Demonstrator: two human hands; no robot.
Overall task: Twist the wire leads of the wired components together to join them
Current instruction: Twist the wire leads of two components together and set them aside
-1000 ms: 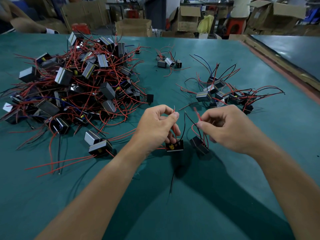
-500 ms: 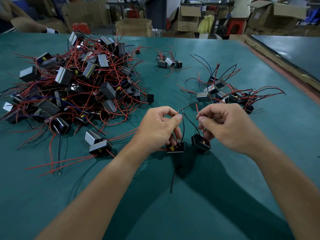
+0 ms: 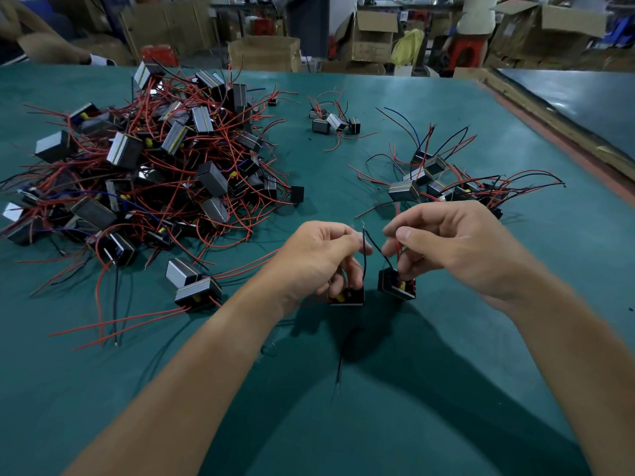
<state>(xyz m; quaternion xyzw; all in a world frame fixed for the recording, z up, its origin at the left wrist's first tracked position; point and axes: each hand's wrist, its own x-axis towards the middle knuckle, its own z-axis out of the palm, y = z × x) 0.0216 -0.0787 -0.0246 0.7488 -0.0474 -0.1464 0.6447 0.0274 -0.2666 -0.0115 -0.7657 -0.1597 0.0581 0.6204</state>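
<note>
Head view: left hand [image 3: 319, 257] pinches black leads [image 3: 378, 250], right hand [image 3: 457, 249] pinches a red lead [image 3: 398, 246]; best align bare tips, twist tightly.

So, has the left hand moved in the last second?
Yes. The left hand has shifted slightly right, away from the big component pile and nearer the right hand.

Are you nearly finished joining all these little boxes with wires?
Not nearly. The small group on the right looks joined already. Right now the left hand pinches a black lead and the right hand a red lead, above two boxes. The big pile on the left looks untouched.
</note>
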